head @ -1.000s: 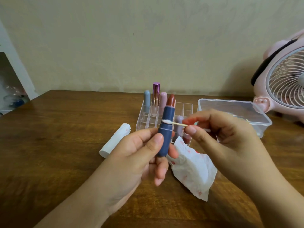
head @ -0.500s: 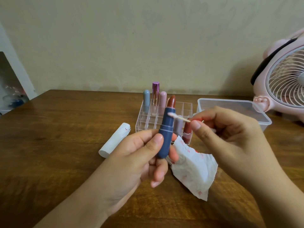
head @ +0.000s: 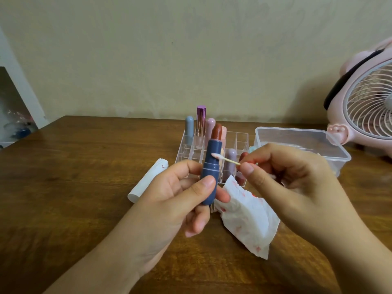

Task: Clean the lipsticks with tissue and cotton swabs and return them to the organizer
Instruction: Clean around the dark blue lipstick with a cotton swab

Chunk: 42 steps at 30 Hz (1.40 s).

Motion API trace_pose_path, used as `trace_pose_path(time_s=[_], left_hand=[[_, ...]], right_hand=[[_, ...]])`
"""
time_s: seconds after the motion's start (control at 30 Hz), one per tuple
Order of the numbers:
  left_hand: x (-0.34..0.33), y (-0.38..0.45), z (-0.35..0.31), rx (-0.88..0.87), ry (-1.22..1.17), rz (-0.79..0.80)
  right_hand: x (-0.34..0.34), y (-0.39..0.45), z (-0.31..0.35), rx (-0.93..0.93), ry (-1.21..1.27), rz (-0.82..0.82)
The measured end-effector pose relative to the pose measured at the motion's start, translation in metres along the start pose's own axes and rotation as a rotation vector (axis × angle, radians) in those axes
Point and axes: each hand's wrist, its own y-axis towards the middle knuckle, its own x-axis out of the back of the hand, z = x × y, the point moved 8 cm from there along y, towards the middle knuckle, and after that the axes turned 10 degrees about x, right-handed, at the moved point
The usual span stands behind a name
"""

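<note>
the thin wooden cotton swab point(head: 226, 159), pinched by the right hand point(head: 292, 179), has come down from the rim to the dark blue plastic lipstick tube point(head: 210, 170), which the left hand point(head: 180, 200) grips low, away from the soft, fragile reddish-brown bullet point(head: 216, 132), in front of the clear acrylic organizer point(head: 241, 143).

navy lipstick point(head: 209, 172) with brownish-red bullet, white tissue point(head: 248, 219) blotched red, swab point(head: 224, 159) tip maybe pinkish, pink fan point(head: 369, 107)
</note>
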Motion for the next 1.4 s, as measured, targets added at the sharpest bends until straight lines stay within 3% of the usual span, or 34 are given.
trace_pose_path(time_s=[0.23,0.4,0.53,0.7,0.87,1.0,1.17,1.4], left_hand=[[-0.002,0.002,0.002,0.013,-0.115,0.073],[-0.004,0.001,0.002,-0.007,-0.07,0.084],[-0.006,0.0,0.001,-0.012,0.023,0.059],[-0.001,0.0,-0.003,-0.028,0.052,-0.022],[-0.001,0.0,-0.003,-0.05,0.062,-0.037],[-0.002,0.001,-0.001,-0.037,0.046,-0.024],[-0.003,0.0,-0.002,-0.029,0.052,-0.037],[0.0,0.002,0.001,0.001,-0.018,-0.036]], right_hand=[[-0.003,0.0,-0.001,-0.004,0.001,0.032],[-0.001,0.001,0.001,-0.012,-0.023,0.031],[0.009,0.002,0.003,-0.006,-0.072,-0.058],[0.0,0.001,0.006,0.025,-0.077,0.014],[0.007,0.002,0.005,0.022,-0.08,-0.052],[-0.001,0.0,0.006,0.024,-0.051,0.035],[0.006,0.002,0.007,0.045,-0.081,-0.035],[-0.004,0.0,0.007,0.028,-0.044,0.067]])
